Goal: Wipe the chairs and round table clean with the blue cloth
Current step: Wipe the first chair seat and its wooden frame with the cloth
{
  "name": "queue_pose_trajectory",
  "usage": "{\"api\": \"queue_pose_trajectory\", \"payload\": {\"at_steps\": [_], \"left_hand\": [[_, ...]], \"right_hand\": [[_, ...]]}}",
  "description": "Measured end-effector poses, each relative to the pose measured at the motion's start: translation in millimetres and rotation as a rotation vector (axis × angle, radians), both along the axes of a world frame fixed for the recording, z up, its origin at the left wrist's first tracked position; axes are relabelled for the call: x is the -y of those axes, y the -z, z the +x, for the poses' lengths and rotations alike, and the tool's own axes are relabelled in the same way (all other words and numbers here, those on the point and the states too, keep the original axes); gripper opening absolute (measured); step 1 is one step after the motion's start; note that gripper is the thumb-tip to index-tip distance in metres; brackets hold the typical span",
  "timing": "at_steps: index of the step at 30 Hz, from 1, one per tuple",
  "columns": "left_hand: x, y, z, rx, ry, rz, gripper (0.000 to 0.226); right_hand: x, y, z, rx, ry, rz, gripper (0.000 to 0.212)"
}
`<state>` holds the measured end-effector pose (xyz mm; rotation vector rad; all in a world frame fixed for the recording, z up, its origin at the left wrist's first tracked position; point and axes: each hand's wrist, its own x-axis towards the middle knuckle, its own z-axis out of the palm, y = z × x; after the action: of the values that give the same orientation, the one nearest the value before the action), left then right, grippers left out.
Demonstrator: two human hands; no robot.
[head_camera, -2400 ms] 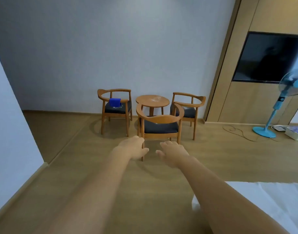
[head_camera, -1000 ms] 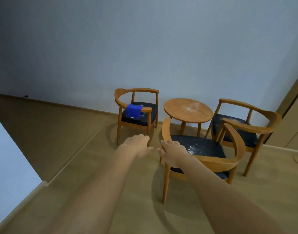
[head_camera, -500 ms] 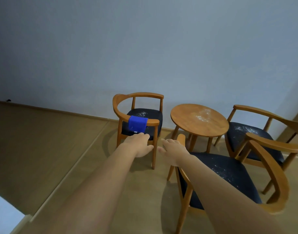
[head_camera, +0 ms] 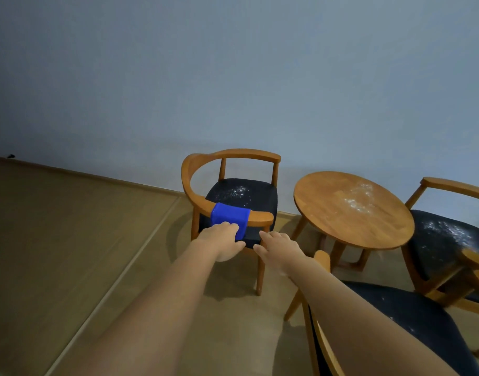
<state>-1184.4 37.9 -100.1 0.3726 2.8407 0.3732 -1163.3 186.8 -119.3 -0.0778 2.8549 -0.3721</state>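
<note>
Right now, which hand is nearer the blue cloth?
Left. The left hand is at the lower edge of the blue cloth draped on the chair arm; the right hand is further right, clear of it.

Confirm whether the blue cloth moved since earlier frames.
No. The blue cloth still drapes the same chair armrest left of the round table.

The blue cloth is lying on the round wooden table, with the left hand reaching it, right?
No. In the head view the blue cloth hangs over the armrest of the wooden chair with the dark seat, not on the round wooden table. The left hand does reach it.
</note>
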Motion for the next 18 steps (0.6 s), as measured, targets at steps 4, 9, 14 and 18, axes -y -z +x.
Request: {"api": "queue_pose_trajectory", "payload": {"at_steps": [4,9,14,18], "left_hand": [[-1.7,12.5,-71.2,0.070,-0.025,0.009,0.034],[7.4,38.6,-139.1,0.127,-0.077,-0.008,0.046],[29.4,79.1,-206.7,0.188,-0.058,-0.031,0.049],[43.5,121.4,-271.8,0.165,-0.029,-0.012,0.047]], "right_hand": [[-14.4,7.6,-76.3,0.012,0.003,-0.005,0.044],[-8.8,36.9,-157.2,0.056,-0.041,0.005,0.046],[16.0,79.4,-216.5,0.139,-0.060,0.010,0.056],[32.5,116.0,-267.3,0.147,0.010,0.012,0.056]]}}
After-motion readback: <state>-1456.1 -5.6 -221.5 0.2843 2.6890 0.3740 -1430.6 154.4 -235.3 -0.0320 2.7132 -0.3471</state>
